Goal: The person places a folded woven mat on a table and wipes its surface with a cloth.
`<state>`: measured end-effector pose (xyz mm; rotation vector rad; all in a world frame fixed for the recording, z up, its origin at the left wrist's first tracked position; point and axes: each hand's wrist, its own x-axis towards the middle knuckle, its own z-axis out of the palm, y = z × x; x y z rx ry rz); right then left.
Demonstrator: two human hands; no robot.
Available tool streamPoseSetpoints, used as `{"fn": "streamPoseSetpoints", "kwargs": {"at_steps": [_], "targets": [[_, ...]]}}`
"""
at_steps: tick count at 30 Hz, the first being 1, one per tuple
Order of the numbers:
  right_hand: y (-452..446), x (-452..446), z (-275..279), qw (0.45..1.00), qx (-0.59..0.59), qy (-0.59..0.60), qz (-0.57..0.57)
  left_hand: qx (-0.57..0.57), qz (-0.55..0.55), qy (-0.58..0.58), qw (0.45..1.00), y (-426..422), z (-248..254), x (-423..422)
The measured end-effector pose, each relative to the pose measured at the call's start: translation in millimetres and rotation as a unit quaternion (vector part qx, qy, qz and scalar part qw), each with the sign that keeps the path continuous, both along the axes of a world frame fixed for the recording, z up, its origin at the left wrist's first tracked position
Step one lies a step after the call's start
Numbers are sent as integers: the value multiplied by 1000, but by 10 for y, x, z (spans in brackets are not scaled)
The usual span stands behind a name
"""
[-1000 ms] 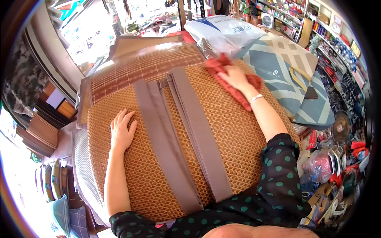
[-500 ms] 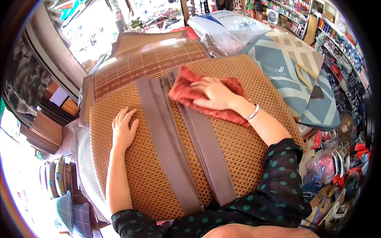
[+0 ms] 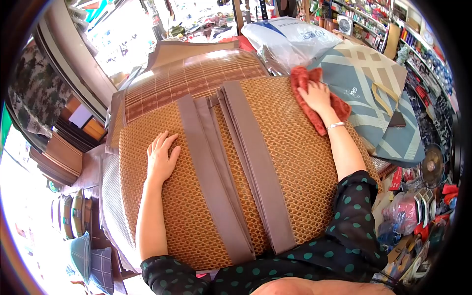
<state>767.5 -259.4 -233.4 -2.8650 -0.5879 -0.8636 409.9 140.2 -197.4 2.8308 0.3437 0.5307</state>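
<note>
A folded woven sleeping mat with wide grey-brown fabric borders lies in front of me. My left hand rests palm down on its left part, fingers stretched and holding nothing. Over at the mat's upper right edge, my right hand presses on a crumpled red cloth. Its fingers are laid over the cloth, and part of the cloth hangs toward the blue-and-beige bag beside the mat.
Behind the mat lies a brown slatted mat in clear plastic, with a white plastic sack at its right. The blue-and-beige bag borders the right side. Cushions stand at lower left; packed shelves and goods fill the right.
My right hand has slid the red cloth rightward from the mat's border to its upper right edge. My left hand stays in place on the mat. The view has shifted slightly.
</note>
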Motion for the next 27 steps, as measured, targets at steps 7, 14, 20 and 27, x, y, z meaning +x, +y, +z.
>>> {"fn": "streamPoseSetpoints", "kwargs": {"at_steps": [7, 14, 20, 27], "targets": [[1017, -1526, 498, 872, 42, 142, 466, 8, 0, 2, 1000, 5, -10, 15], [909, -1296, 570, 888, 75, 173, 419, 9, -3, -2, 1000, 3, -15, 9], [-40, -121, 90, 996, 27, 85, 15, 7, -3, 2, 1000, 15, -16, -7], [30, -1425, 240, 949, 46, 181, 255, 3, 5, 10, 1000, -2, 7, 4]]}}
